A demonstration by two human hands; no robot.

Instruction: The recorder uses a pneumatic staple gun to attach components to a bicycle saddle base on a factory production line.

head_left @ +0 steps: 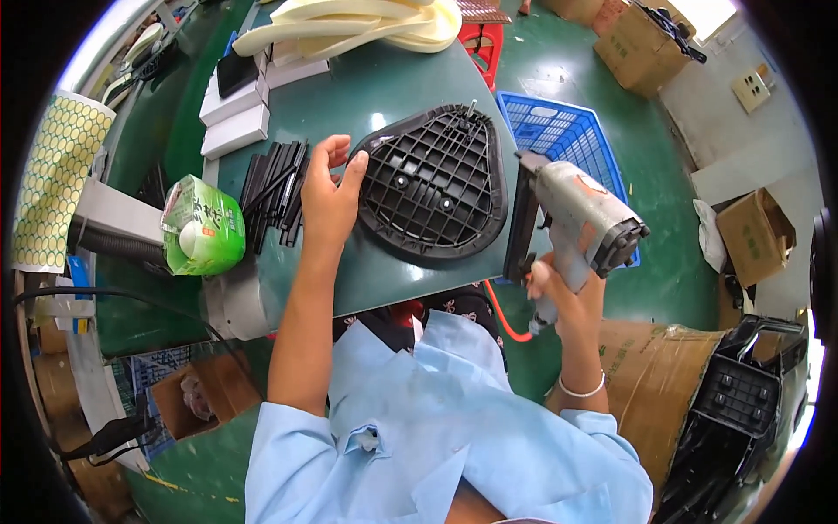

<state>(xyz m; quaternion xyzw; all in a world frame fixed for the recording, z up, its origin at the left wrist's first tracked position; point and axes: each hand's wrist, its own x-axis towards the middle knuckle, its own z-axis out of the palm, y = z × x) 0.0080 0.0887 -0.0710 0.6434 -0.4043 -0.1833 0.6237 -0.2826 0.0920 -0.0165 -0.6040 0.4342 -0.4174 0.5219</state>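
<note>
A black ribbed plastic seat base (428, 194), rounded and narrowing toward its far end, lies on the green table (384, 87) with its lattice facing up. Two bright fasteners show near its middle, and a thin metal pin sticks up at its far tip. At its left edge is my left hand (332, 188), fingers apart and holding nothing, the thumb against or just beside the rim. My right hand (567, 293) grips the handle of a grey pneumatic staple gun (580, 214), held upright just right of the seat base. An orange air hose (504, 316) runs from the handle's bottom.
Black strips (275, 188) lie left of my left hand, near a green tissue pack (205, 227) and white boxes (234, 109). Cream foam pieces (358, 24) are piled at the far end. A blue basket (559, 127) stands right of the table; a large carton (650, 384) is nearer me.
</note>
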